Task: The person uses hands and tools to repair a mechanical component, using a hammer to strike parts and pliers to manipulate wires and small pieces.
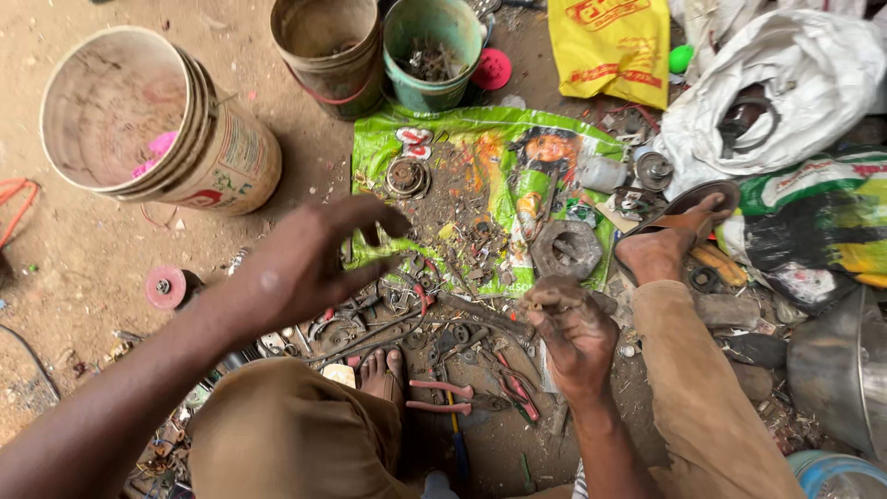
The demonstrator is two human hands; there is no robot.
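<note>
The right hand (pixel 575 337) is pinching a small, dark, grime-coated metal part (pixel 552 294) between thumb and fingertips, which are clamped together on it. The part is sitting just off the near edge of the green printed plastic sheet (pixel 480 129), above the scattered tools. The left hand (pixel 309 263) is hovering over the sheet's near-left corner with its fingers spread apart and slightly curled, holding nothing.

Hazards, as a judgement: the part looks oily and is being gripped only at the fingertips, so it could be slipping free and getting lost among the debris below. Bare feet (pixel 658 249) are resting beside sharp scrap, which risks a cut.

Materials: a thick grey metal ring (pixel 565 249) is lying near the sheet's right edge, rough and pitted. A round rusted disc assembly (pixel 407 177) is lying toward the far-left corner. Red-handled pliers (pixel 442 395) are lying on the dirt ground between the knees. Stacked cream plastic buckets (pixel 222 152), scuffed and dusty, are tipped over well to the left.
</note>
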